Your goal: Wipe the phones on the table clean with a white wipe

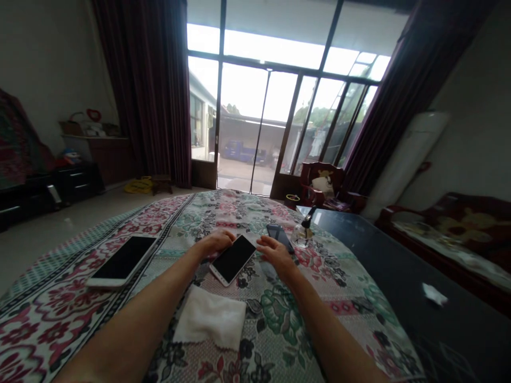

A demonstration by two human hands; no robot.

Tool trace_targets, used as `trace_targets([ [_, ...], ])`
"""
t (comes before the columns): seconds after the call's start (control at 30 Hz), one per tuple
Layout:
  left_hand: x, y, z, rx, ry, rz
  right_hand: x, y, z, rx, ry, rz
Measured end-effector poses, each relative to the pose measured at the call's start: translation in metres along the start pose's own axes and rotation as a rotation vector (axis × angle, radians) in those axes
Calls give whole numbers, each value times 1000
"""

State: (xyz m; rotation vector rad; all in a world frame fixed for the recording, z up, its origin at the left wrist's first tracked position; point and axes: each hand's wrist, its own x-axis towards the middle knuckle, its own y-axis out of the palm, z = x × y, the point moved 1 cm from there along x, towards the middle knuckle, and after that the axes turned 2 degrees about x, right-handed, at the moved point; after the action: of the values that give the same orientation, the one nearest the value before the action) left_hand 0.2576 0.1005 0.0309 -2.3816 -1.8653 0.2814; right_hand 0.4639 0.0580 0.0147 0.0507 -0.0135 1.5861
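Observation:
A white-framed smartphone (pixel 233 260) with a dark screen is tilted diagonally above the middle of the flowered tablecloth. My left hand (pixel 215 243) grips its left edge, the fingers partly hidden behind it. Close to the phone's right corner, my right hand (pixel 276 251) has its fingers stretched out; whether they touch it I cannot tell. A folded white cloth (pixel 211 319) lies nearer to me. Beyond my right hand are a dark phone (pixel 280 238) and a clear spray bottle (pixel 302 235) with a black top. Another, larger white device (pixel 123 260) with a black screen lies at left.
The round table carries a patterned tablecloth (pixel 351 324). On its right stands a lower dark table (pixel 399 266) with a crumpled white tissue (pixel 434 294). A carved wooden chair (pixel 331 186) is by the glass doors (pixel 243 127), and a wooden sofa (pixel 459 223) is far right.

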Motion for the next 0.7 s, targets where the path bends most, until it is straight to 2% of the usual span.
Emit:
trace_targets([
  [0.1,14,16,-9,159,58,40,7,-4,-7,-34,-155,-124],
  [0.2,16,26,-16,277,153,15,9,-2,-10,-177,-261,-107],
  [0.37,-15,21,-11,442,244,-24,9,9,-13,-456,-408,-6],
  [0.43,-32,16,-2,666,341,65,9,13,-16,-560,-457,43],
  [0.5,-45,10,7,834,353,105,10,16,-18,-669,-480,85],
  [0.57,-52,2,13,960,332,45,9,15,-19,-751,-484,100],
  [0.7,-54,-14,14,1142,247,-233,2,11,-11,-813,-461,53],
])
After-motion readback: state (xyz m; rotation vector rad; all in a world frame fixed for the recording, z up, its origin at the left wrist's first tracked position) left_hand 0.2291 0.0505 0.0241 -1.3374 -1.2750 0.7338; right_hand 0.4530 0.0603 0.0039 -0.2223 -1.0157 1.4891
